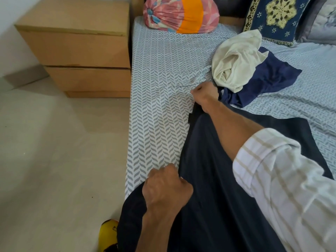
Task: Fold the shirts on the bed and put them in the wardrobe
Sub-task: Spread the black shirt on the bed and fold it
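A large dark navy fabric shirt (214, 170) lies spread across the near part of the bed with the grey-and-white leaf-patterned sheet (160, 84), its left edge running parallel to the bed's left edge and its near end hanging over the bed's near left corner. The left hand (166, 188) is curled into a fist and grips the shirt's left edge near that corner. The right hand (205, 94), reaching out from a rolled white checked sleeve (283, 188), pinches the far left corner of the same shirt with curled fingers.

Just beyond the right hand, towards the middle of the bed, a crumpled cream cloth shirt (236, 60) lies on top of a rumpled blue shirt (269, 77). At the head edge rest a round pink floral cushion with an orange band (181, 14) and a navy embroidered pillow (276, 17). A light wooden two-drawer bedside cabinet (78, 48) stands on the floor beside the bed's left edge.
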`<state>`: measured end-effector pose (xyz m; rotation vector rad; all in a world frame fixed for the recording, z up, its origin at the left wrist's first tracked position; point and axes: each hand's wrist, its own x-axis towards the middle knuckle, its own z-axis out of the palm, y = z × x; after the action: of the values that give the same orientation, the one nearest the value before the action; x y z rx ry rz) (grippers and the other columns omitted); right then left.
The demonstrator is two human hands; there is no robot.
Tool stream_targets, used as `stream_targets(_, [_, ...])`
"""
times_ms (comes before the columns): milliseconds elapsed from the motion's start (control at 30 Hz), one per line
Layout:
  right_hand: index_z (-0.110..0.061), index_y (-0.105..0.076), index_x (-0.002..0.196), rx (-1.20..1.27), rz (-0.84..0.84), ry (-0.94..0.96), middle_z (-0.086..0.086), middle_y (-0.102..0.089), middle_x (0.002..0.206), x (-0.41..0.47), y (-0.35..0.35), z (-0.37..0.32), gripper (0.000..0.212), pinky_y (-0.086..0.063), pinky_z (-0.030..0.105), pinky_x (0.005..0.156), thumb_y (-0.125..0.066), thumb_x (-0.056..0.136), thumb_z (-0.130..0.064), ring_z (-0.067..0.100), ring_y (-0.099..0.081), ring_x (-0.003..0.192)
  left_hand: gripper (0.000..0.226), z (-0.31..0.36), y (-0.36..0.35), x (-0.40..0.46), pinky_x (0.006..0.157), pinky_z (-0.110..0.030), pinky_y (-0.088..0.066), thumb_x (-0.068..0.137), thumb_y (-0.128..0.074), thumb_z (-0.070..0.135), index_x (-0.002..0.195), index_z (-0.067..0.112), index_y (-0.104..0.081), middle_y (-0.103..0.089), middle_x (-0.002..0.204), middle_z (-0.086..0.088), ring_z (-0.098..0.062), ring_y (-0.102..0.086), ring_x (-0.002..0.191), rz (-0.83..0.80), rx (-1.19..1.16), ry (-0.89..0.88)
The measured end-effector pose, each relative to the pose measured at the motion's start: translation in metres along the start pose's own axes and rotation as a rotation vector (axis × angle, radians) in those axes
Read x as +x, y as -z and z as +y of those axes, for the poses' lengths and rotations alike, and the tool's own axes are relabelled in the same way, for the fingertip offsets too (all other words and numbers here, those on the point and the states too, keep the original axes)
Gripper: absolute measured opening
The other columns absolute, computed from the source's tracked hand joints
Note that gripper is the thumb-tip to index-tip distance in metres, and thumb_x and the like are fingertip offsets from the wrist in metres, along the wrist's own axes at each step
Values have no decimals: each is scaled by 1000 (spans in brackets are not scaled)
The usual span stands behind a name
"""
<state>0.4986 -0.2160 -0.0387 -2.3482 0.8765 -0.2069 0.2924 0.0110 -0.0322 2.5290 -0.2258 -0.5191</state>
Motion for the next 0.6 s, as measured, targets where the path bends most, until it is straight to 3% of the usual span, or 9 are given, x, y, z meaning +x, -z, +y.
stream_targets(67, [-8,-56,82,181,69,11,0,-69,82,3,3,0,22,-56,40,73,-65,94,-24,9,-54,60,9,1,0,0,74,-33,-52,84,-51,28,88,21,-54,-57,81,7,-16,-57,86,6,-27,16])
stream_targets(167, [-13,-55,88,99,-13,-6,-3,-59,75,0,7,3,38,-50,36,69,-65,88,-49,18,-60,75,14,4,0,-1,76,-37,-54,84,-51,37,88,24,-52,-58,80,7,-16,-58,83,21,-61,31])
stream_targets(233, [-14,-56,90,-114,-55,31,4,-61,92,-2,7,3,49,-46,34,71,-65,74,-60,28,-61,96,25,5,0,-2,79,-39,-55,87,-51,50,91,25,-51,-60,83,7,-16,-58,85,28,-74,46])
stream_targets(300, [-13,-59,101,-253,-61,46,11,-59,116,-4,9,2,52,-51,40,83,-65,68,-52,34,-56,110,27,6,-1,-1,79,-39,-55,89,-50,52,93,26,-52,-61,85,5,-16,-59,85,34,-72,57])
stream_targets(367, [-11,-58,111,-358,-100,36,10,-57,119,-8,9,1,48,-51,39,84,-65,73,-40,34,-56,112,20,5,-2,0,78,-37,-55,88,-52,44,91,25,-53,-60,83,6,-15,-59,84,28,-64,62])
stream_targets(467, [-10,-58,104,-345,-90,33,7,-55,103,-7,7,-4,25,-45,33,72,-62,84,-24,29,-59,101,10,4,-2,0,75,-34,-54,84,-53,34,87,24,-54,-57,79,8,-14,-57,83,3,-45,71])
stream_targets(533, [-9,-63,95,-159,-35,-10,3,-58,92,0,4,-7,18,-42,26,63,-60,87,-25,20,-56,77,9,4,-2,1,72,-33,-51,84,-51,33,86,24,-52,-58,80,7,-14,-57,82,7,-58,88])
stream_targets(600, [-13,-65,90,94,14,-50,1,-61,86,8,3,-8,20,-39,23,61,-63,90,-33,17,-55,71,10,4,-3,3,66,-30,-45,86,-48,33,87,24,-49,-58,82,5,-13,-55,77,26,-93,115])
